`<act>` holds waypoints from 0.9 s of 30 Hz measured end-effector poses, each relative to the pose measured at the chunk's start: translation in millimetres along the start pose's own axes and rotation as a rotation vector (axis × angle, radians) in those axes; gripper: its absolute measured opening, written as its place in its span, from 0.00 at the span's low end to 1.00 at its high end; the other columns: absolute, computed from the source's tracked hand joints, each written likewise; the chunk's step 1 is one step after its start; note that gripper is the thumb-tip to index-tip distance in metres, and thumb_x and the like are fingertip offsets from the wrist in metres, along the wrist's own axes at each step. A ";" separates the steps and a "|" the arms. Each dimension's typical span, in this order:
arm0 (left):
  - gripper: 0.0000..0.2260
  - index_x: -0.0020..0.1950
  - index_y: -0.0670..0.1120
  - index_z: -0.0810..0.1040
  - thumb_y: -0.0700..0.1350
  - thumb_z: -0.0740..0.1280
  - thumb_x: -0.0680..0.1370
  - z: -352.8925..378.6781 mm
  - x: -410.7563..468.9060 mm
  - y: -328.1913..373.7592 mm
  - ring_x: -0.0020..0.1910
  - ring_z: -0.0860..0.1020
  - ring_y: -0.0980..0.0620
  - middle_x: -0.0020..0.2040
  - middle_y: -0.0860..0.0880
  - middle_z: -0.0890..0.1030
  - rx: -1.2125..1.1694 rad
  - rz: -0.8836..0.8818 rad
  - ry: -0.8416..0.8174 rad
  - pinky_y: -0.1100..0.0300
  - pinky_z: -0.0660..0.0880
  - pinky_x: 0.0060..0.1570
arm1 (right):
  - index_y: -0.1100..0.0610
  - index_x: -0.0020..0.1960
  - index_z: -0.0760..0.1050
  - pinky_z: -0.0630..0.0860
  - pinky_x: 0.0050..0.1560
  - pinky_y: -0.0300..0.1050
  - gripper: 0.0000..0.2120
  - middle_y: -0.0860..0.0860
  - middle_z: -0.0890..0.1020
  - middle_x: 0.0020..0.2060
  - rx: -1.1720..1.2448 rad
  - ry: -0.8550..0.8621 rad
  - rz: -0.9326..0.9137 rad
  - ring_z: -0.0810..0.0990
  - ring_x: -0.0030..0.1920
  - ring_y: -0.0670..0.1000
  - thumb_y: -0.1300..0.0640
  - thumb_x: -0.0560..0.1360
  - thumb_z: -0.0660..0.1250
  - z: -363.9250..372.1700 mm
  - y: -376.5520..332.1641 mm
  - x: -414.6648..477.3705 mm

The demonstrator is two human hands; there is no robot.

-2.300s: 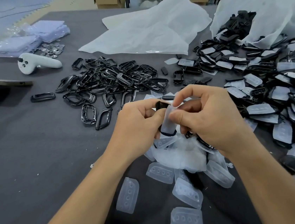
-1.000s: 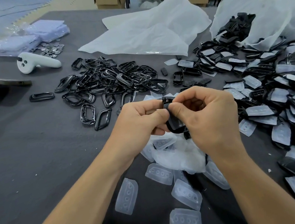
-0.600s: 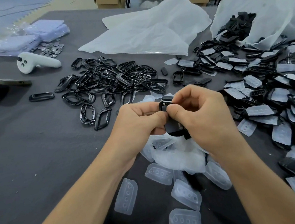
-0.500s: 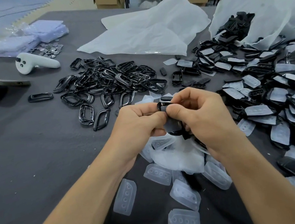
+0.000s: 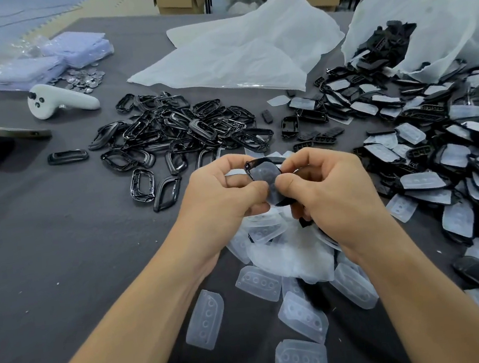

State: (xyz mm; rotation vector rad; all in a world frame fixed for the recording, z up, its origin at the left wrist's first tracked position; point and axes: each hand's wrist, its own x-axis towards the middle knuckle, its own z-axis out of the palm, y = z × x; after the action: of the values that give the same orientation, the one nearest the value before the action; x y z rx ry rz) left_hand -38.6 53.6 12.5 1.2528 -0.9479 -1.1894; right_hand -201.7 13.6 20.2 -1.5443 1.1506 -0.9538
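Both hands meet above the grey table (image 5: 60,246) around one black plastic shell (image 5: 266,178) with a translucent pad seated in it. My left hand (image 5: 222,198) pinches its left edge between thumb and fingers. My right hand (image 5: 326,192) pinches the right side, thumb pressing on the pad. Under the hands lies a heap of translucent rubber pads (image 5: 288,253), with several more scattered nearer me (image 5: 206,319). A pile of black frames (image 5: 179,131) lies beyond the hands.
At right spreads a large pile of black shells with pads (image 5: 438,152), spilling from a white plastic bag (image 5: 436,9). A flat white bag (image 5: 241,49) lies at the back. A white controller (image 5: 59,100), coins (image 5: 83,79) and wrapped packets (image 5: 48,57) sit far left.
The translucent pad that stood out of the shell has been pressed into it. The hands have tilted the shell so its padded face shows, and have stayed in the same place.
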 end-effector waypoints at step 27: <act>0.13 0.46 0.44 0.88 0.34 0.69 0.67 -1.9 -1.5 5.2 0.39 0.87 0.49 0.43 0.43 0.88 -0.089 -0.086 -0.007 0.63 0.81 0.37 | 0.51 0.42 0.82 0.72 0.26 0.38 0.08 0.51 0.83 0.29 0.044 0.003 -0.037 0.78 0.26 0.49 0.63 0.75 0.73 3.5 -5.0 -1.5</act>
State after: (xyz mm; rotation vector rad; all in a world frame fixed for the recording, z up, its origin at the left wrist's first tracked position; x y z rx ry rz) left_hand -36.3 55.0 17.6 1.2292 -0.8443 -1.2901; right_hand -197.6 16.3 24.1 -1.5341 1.0992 -0.9998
